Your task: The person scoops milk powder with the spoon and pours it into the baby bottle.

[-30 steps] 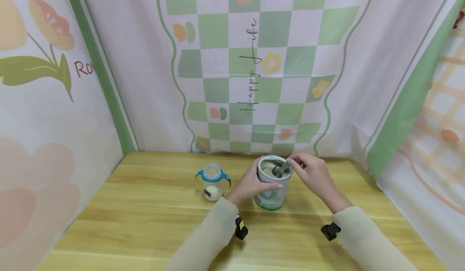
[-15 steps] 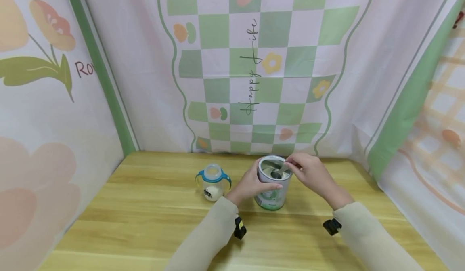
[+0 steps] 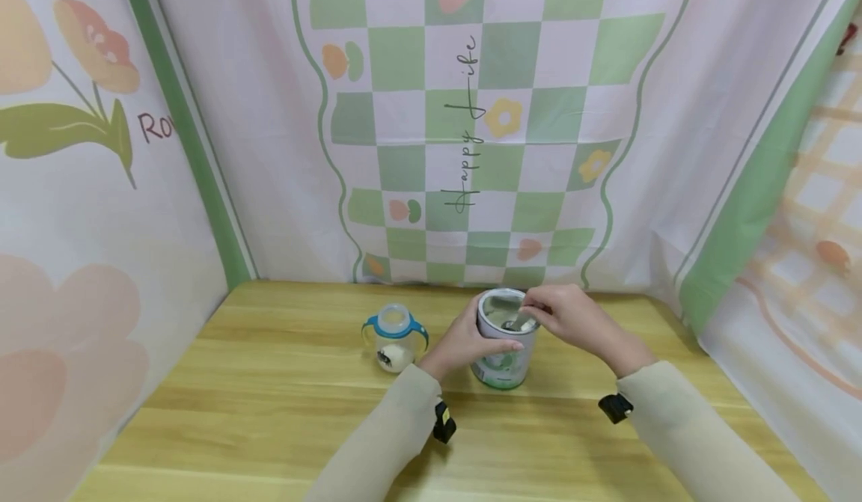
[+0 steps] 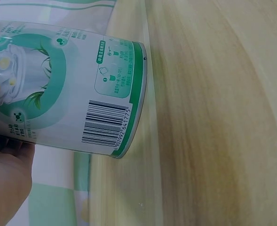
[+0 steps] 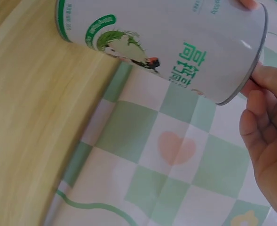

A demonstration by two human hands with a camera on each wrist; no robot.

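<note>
A white and green milk powder can (image 3: pixel 505 363) stands uncovered on the table, with pale powder inside. My left hand (image 3: pixel 465 343) grips it round the left side, thumb across the front; its fingers are partly hidden behind the can. Over the can's right rim, my right hand (image 3: pixel 572 322) pinches the handle of a metal spoon (image 3: pixel 517 324), whose bowl is down inside the can. The left wrist view has the can's barcode side (image 4: pixel 105 123) and part of the left hand (image 4: pixel 9 181). In the right wrist view, curled fingers of the right hand (image 5: pixel 270 127) meet the can's rim; the spoon is hidden there.
Left of the can stands a clear baby bottle (image 3: pixel 394 343) with a blue two-handled collar and something whitish inside. The wooden table (image 3: pixel 283 397) ends at a patterned cloth (image 3: pixel 444 255) hung behind it. More cloth hangs at both sides.
The right hand has moved slightly left over the can, and the spoon has gone deeper inside. The left hand and the can have stayed in place.
</note>
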